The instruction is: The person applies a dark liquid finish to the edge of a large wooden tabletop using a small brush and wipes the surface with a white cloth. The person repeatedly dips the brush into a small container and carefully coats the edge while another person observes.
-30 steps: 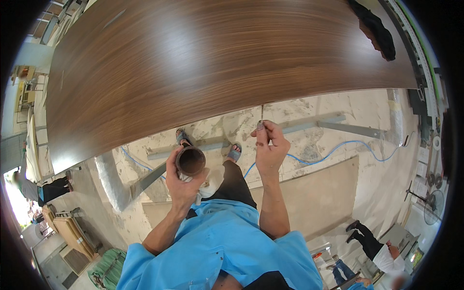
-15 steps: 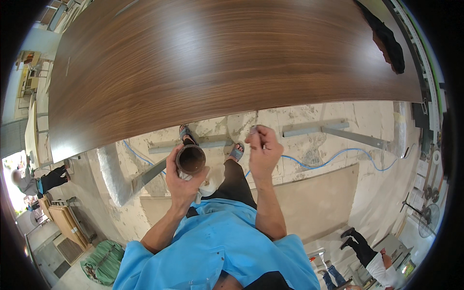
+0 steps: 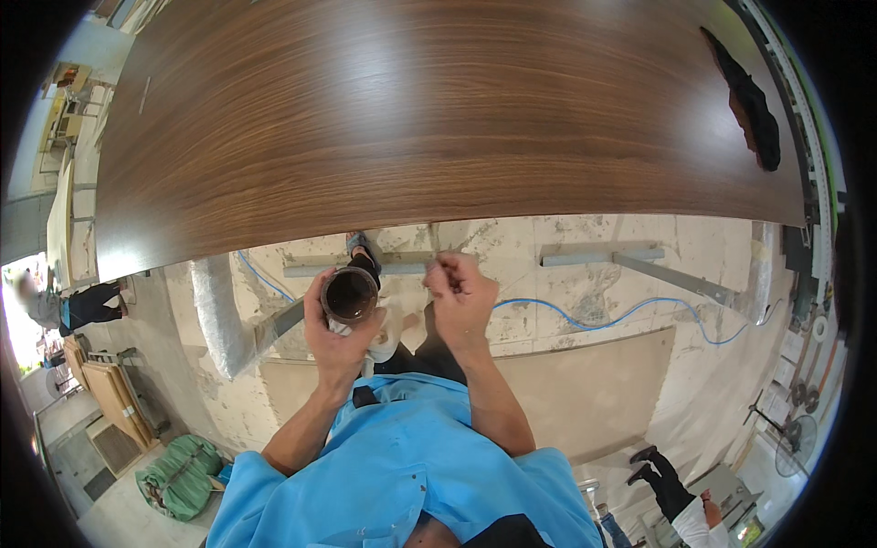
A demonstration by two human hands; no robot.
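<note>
My left hand (image 3: 334, 351) is wrapped round an open round cup (image 3: 350, 294), dark inside, held upright in front of my body. Under the cup, a crumpled white cloth (image 3: 387, 345) hangs by the same hand. To the cup's right and apart from it, my right hand (image 3: 466, 306) is closed, with thumb and fingertips pinched together. Whatever lies in that pinch, if anything, is too small to tell. Beyond both hands stretches a large board with a dark brown wood-grain face (image 3: 411, 119).
A black and brown item (image 3: 751, 110) lies on the board's right part. Metal supports (image 3: 671, 276) and a blue hose (image 3: 585, 324) are at floor level, beside a flat beige sheet (image 3: 585, 388). Other people stand at far left (image 3: 91, 309) and lower right (image 3: 671, 489).
My right hand has moved left, closer to the cup, and slightly down. The cup has shifted a little left. My right foot has moved back, and the board sits a bit lower in view.
</note>
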